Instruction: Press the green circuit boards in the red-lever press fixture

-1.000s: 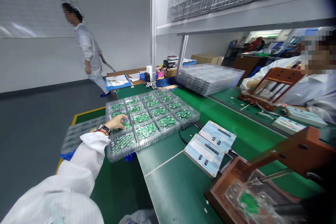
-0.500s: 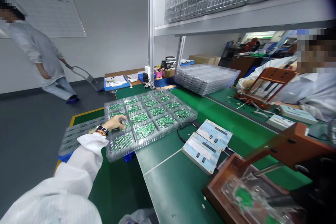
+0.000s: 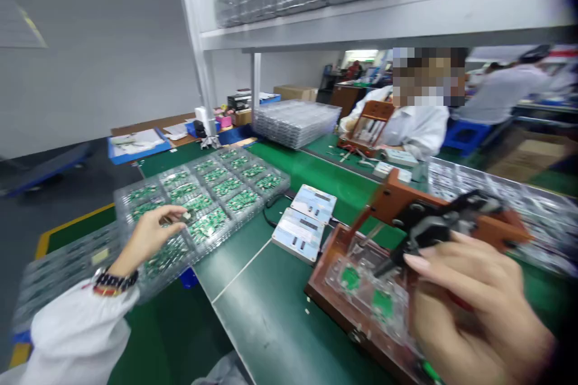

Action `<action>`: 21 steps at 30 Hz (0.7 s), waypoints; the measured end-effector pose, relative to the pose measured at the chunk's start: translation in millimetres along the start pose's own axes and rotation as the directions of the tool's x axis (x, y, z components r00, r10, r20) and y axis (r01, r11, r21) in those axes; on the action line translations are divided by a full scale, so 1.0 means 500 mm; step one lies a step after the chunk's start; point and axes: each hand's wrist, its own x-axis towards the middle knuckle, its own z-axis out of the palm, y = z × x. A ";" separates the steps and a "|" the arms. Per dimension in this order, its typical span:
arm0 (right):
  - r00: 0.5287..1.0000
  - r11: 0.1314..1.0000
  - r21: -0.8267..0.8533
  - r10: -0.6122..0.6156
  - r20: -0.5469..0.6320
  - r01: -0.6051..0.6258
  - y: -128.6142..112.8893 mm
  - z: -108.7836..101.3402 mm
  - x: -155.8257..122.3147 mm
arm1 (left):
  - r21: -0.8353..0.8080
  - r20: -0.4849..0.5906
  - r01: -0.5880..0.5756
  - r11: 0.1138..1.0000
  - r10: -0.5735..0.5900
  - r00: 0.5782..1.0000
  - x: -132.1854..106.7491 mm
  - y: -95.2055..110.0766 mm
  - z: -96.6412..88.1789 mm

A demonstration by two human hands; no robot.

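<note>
My left hand point(image 3: 147, 236) reaches over a clear plastic tray point(image 3: 198, 192) whose pockets hold green circuit boards. Its thumb and fingers pinch one small circuit board point(image 3: 186, 215) just above the tray's near pockets. My right hand point(image 3: 469, 313) is close to the camera at the lower right, fingers stretched out to the left, their tips just under the black lever point(image 3: 433, 224) of a brown test fixture point(image 3: 361, 304). Nothing shows in this hand. Two green boards point(image 3: 350, 277) lie under the fixture's clear plate.
Two light-blue meter boxes point(image 3: 301, 219) with cables sit on the green belt between tray and fixture. Stacked clear trays point(image 3: 295, 122) stand further back. A co-worker in white point(image 3: 413, 126) sits opposite at another brown fixture point(image 3: 368, 126). A shelf point(image 3: 361, 18) hangs overhead.
The view has swung right, and the walking person is out of sight. My left hand has lifted a small board from the tray. My right hand has come into view at the fixture's lever.
</note>
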 end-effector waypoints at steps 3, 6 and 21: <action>1.000 1.000 -0.006 -0.011 -0.011 0.011 -0.004 0.003 0.007 | -0.265 0.339 -0.267 0.926 0.349 0.874 -0.064 0.114 0.124; 1.000 0.999 -0.014 -0.028 0.013 0.028 -0.007 0.005 0.010 | -0.502 0.549 -0.364 0.785 0.614 0.567 -0.149 0.201 0.272; 0.979 0.995 0.090 0.053 -0.198 -0.036 0.050 -0.029 0.141 | -0.515 0.729 -0.586 0.626 0.679 0.085 -0.212 0.218 0.393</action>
